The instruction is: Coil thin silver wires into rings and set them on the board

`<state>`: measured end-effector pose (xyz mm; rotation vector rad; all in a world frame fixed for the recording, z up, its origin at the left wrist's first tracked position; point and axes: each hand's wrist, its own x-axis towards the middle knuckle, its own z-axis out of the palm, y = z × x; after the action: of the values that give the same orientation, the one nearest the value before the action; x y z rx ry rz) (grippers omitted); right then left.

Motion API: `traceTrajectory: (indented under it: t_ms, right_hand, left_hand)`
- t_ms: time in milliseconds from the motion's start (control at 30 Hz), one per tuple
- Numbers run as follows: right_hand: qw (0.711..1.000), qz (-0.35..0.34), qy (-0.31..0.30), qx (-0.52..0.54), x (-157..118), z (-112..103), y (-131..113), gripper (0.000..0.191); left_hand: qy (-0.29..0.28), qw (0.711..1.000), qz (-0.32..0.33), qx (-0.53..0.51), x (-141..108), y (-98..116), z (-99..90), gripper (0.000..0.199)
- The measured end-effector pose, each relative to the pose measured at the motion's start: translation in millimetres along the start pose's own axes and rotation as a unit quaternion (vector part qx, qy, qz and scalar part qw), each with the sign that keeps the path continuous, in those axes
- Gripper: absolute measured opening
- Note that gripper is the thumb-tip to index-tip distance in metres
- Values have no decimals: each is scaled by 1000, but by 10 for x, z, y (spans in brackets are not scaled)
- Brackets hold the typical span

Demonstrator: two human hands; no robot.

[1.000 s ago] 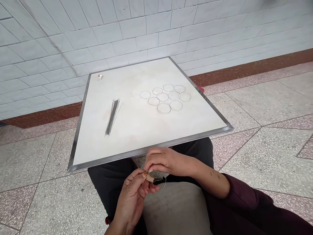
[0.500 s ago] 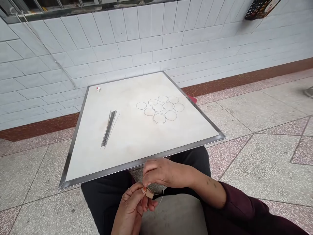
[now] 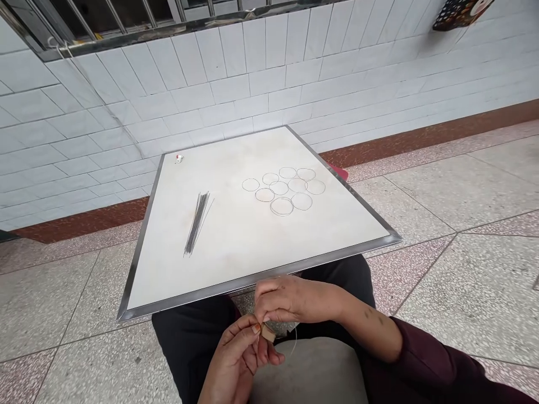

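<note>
Over my lap, below the table's front edge, my left hand (image 3: 244, 345) is closed with thumb and fingers around a small tan block-like piece (image 3: 268, 333). Its exact kind does not show clearly. My right hand (image 3: 280, 300) is pinched just above it, fingertips touching the left thumb tip. A thin wire (image 3: 296, 336) curves down to the right from beneath my right hand. What the right fingertips pinch is mostly hidden. On the white table (image 3: 227, 247) lie a bundle of straight thin wires (image 3: 196, 224) and several wire rings (image 3: 282, 206), some overlapping.
A small white-and-red object (image 3: 179, 159) sits at the table's far left corner. Metal trim (image 3: 261, 278) edges the tabletop close above my hands. Behind stands a white tiled wall (image 3: 236, 73) with a barred window (image 3: 126, 17). Something red (image 3: 339, 171) shows beyond the table's right edge.
The view has shifted slightly, so everything appears a little further right. Both hands stay together at the tan piece, with only slight finger movement. The rings and wire bundle lie as before.
</note>
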<state>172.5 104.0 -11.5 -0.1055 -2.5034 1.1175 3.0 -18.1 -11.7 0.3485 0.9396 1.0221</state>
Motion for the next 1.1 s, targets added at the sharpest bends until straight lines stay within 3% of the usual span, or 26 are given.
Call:
traceTrajectory:
  t_ms: [167, 267, 400, 500, 567, 700, 833, 1100]
  right_hand:
    - [997, 20, 23, 65, 1, 30, 19, 24]
    - [976, 88, 100, 169, 0, 114, 67, 22]
    - [883, 151, 188, 403, -12, 281, 138, 42]
    - [810, 157, 172, 538, 4, 409, 141, 45]
    - [779, 149, 159, 588, 30, 490, 130, 43]
    - [734, 165, 192, 630, 83, 610, 130, 27]
    - [700, 195, 213, 654, 102, 649, 138, 25]
    - [677, 187, 232, 673, 100, 680, 121, 25]
  left_hand:
    - [7, 1000, -3, 8, -9, 21, -1, 16]
    - [27, 999, 17, -36, 14, 10, -6, 13]
    - [78, 986, 71, -132, 69, 1, -1, 10]
    - [105, 971, 122, -177, 99, 17, 2, 10]
    - [106, 966, 145, -185, 106, 29, -2, 9]
    - [106, 963, 157, -191, 116, 33, -20, 10]
    - [123, 961, 154, -193, 127, 23, -23, 15]
    - [108, 967, 186, -135, 77, 5, 8, 15]
